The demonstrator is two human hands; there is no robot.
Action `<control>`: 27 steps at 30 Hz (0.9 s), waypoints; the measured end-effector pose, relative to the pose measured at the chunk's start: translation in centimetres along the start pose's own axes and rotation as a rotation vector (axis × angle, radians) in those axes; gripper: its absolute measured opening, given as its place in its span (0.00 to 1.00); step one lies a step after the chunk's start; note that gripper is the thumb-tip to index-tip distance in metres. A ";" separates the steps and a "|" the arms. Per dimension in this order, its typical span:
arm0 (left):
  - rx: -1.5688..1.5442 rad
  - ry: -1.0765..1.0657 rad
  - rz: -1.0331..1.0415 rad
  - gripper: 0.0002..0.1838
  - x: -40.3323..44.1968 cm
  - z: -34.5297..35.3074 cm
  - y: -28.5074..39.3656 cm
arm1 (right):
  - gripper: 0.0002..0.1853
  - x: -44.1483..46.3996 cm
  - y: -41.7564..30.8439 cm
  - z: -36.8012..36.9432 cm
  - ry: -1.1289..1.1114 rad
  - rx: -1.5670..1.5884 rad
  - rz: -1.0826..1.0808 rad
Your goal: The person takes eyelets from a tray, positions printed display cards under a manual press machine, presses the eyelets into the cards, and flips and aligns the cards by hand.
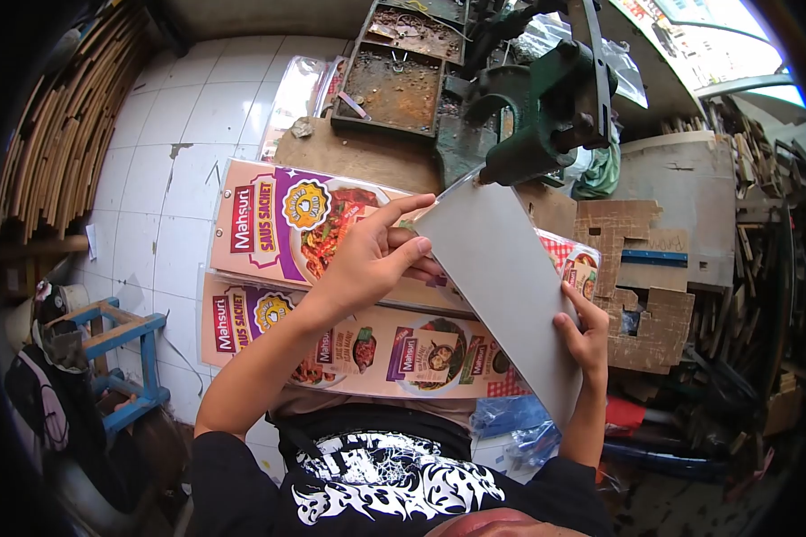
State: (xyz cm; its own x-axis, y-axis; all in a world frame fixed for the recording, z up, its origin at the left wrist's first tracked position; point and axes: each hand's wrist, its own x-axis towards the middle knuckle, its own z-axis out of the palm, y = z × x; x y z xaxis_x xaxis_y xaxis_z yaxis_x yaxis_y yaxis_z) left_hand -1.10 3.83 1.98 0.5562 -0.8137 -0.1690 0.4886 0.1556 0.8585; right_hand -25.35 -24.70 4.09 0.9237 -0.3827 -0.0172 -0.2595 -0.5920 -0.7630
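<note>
A plain grey flat panel (515, 282) lies slantwise, its far corner beneath the head of a green cast-metal press (519, 166). My right hand (586, 333) grips the panel's right edge, fingers on its upper face. At the opposite edge is my left hand (387, 251), index finger stretched toward the press, thumb and other fingers drawn together. Whatever those fingers may pinch is too small or hidden to make out. Under both hands lie printed sauce-sachet signs (269, 219), in an upper pile and a lower pile (376, 351), partly covered by the panel.
A dirty metal parts tray (390, 89) stands left of the press on a wooden board (331, 152). Cut cardboard (631, 313) lies to the right. Stacked brown sheets (72, 125) and a blue stool frame (125, 358) are at left. Clear plastic (519, 425) lies near my body.
</note>
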 end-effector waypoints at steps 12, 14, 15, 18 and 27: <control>-0.001 0.007 -0.011 0.27 0.1 0.0 0.0 | 0.27 -0.1 0.2 -0.1 -0.012 0.017 0.057; -0.007 0.002 -0.013 0.27 0.0 0.0 0.1 | 0.26 -0.1 0.2 -0.1 -0.014 0.009 0.055; -0.011 -0.002 -0.011 0.27 0.0 0.0 0.2 | 0.26 0.0 0.2 -0.1 -0.017 0.002 0.049; 0.002 0.007 0.007 0.27 0.0 0.0 0.0 | 0.26 -0.1 0.5 0.0 -0.002 0.040 0.049; -0.016 -0.002 0.003 0.26 0.1 -0.2 -0.4 | 0.26 -0.1 -0.3 0.1 -0.032 0.066 0.120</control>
State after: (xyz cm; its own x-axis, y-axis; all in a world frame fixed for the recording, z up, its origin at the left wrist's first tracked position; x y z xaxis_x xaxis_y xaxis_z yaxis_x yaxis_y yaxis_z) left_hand -1.05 3.80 1.53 0.5566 -0.8142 -0.1652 0.4973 0.1672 0.8513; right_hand -25.40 -24.44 4.26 0.8960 -0.4243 -0.1312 -0.3507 -0.4949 -0.7950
